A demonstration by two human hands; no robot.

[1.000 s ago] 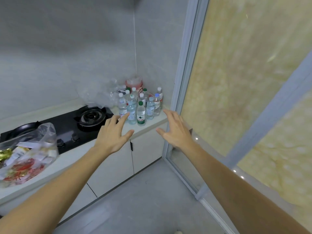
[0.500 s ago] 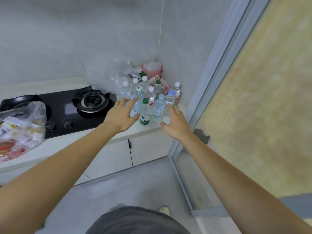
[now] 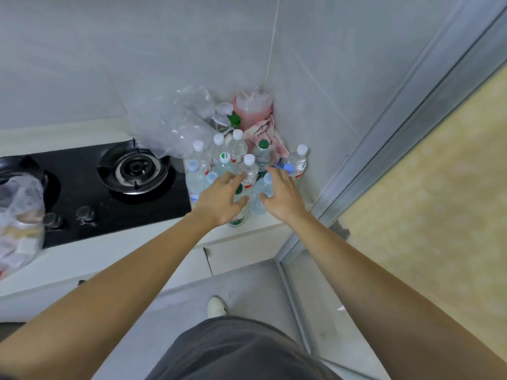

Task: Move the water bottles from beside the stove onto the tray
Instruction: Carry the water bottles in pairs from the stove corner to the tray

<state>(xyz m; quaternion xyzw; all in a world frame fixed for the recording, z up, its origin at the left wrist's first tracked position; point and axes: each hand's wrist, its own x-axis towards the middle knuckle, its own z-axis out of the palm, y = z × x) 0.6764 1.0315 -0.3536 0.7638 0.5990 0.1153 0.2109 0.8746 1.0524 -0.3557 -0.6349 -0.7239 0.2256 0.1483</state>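
Several clear water bottles (image 3: 248, 171) with white, green and blue caps stand clustered in the counter corner, right of the black gas stove (image 3: 115, 187). My left hand (image 3: 219, 198) hovers with fingers spread over the front bottles, its palm hiding part of a green-capped bottle (image 3: 237, 218). My right hand (image 3: 282, 196) reaches in beside it, fingers apart, above a blue-capped bottle (image 3: 262, 198). Neither hand has closed around a bottle. No tray is in view.
A crumpled clear plastic bag (image 3: 175, 124), a pink bottle (image 3: 252, 108) and a patterned cloth (image 3: 264, 135) sit behind the bottles against the tiled wall. A filled plastic bag (image 3: 20, 220) lies left of the stove. A metal door frame (image 3: 384, 138) rises on the right.
Both hands have moved forward from the counter edge to over the front bottles, and the view has tilted down and closer to the corner.
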